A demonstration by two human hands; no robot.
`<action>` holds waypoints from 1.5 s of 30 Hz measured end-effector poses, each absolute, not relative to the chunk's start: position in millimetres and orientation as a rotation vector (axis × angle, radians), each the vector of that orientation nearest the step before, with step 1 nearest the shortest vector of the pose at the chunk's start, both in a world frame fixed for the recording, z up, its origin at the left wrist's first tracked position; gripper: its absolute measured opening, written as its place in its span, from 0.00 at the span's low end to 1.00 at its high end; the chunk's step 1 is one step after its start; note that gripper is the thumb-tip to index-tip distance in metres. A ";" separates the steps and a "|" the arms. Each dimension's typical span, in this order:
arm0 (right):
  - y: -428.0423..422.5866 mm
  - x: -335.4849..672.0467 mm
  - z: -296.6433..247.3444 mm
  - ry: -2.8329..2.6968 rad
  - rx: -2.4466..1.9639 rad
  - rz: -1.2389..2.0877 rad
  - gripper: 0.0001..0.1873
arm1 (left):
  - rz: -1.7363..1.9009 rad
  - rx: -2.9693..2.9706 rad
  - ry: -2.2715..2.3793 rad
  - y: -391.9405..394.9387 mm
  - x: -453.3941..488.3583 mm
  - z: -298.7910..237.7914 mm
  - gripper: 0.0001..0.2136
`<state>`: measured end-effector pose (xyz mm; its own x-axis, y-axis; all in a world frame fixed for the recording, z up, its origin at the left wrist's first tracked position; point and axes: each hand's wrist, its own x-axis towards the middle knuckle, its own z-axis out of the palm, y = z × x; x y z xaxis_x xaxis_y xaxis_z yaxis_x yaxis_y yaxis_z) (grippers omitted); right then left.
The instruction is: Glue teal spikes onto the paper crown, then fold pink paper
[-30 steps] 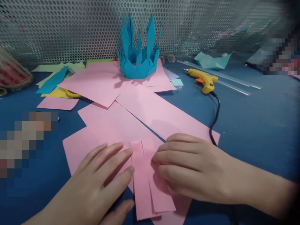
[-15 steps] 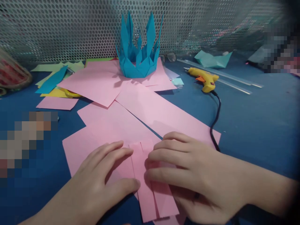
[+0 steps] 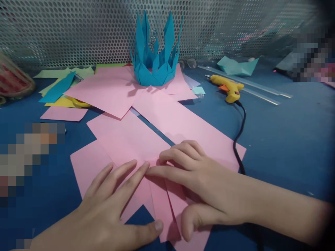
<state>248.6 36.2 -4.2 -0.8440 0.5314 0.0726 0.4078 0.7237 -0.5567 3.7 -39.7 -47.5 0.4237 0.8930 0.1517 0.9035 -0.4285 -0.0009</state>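
A folded pink paper strip lies between my hands, with a long crease or overlap running down its length. My left hand is spread; its index fingertip touches the strip's top left corner and the thumb rests by its lower left edge. My right hand reaches over the strip's right part, index finger stretched to the top left and thumb set apart lower down. Its palm hides part of the paper. Larger pink sheets lie beneath and beyond.
A blue paper crown stands at the back. To the right are a yellow glue gun with its black cord, clear glue sticks and a folded teal paper. Coloured scraps lie left, before a perforated metal panel.
My right index finger has moved left across the strip's top, and the right thumb now shows. My left fingers have spread, with the thumb lower down the strip.
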 end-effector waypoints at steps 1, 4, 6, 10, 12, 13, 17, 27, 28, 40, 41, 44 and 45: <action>35.7 247.7 -4.6 -2.697 -0.768 0.781 0.38 | -0.209 -2.552 -1.691 -42.0 5.7 -49.1 0.38; 33.7 245.9 -6.8 -2.683 -0.825 0.733 0.40 | -0.246 -2.538 -1.742 -42.8 6.4 -47.9 0.38; 32.2 245.0 -8.5 -2.674 -0.859 0.700 0.39 | -0.276 -2.638 -1.597 -39.8 4.2 -41.8 0.33; 30.6 244.7 -11.2 -2.677 -0.877 0.652 0.41 | -0.435 -2.834 -1.150 -35.9 1.5 -31.1 0.28; 30.7 245.6 -12.0 -2.683 -0.844 0.618 0.41 | -0.460 -2.791 -1.195 -36.3 1.0 -32.1 0.27; 30.8 246.2 -12.4 -2.686 -0.814 0.591 0.39 | -0.444 -2.749 -1.274 -36.7 0.1 -33.9 0.27; 31.6 248.0 -12.9 -2.708 -0.686 0.456 0.30 | -0.353 -2.746 -1.356 -35.0 -8.9 -39.1 0.29; 32.0 247.1 -10.7 -2.723 -0.618 0.501 0.26 | -0.329 -2.876 -0.973 -25.6 -7.4 -21.3 0.20; 31.8 246.9 -10.5 -2.732 -0.615 0.515 0.26 | -0.328 -2.878 -0.960 -24.2 -7.7 -20.3 0.20; 28.5 249.2 -2.9 -2.690 -0.348 0.718 0.11 | -0.228 -2.936 -0.870 -13.4 -14.6 -12.4 0.27; 26.4 249.5 -2.7 -2.720 -0.269 0.767 0.10 | -0.220 -2.935 -0.888 -13.7 -13.9 -12.2 0.26; 21.6 251.2 -1.2 -2.841 -0.022 0.927 0.09 | -0.187 -2.921 -0.931 -14.9 -12.3 -10.4 0.28; 20.9 252.1 -0.4 -2.832 0.009 0.969 0.09 | -0.173 -2.921 -0.943 -15.4 -12.1 -9.7 0.29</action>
<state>252.1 20.9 -0.4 -0.9890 0.0423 0.1416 -0.0533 0.7916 -0.6088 -12.1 -15.4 -9.7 0.8059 0.5782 0.1273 0.5858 -0.8099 -0.0294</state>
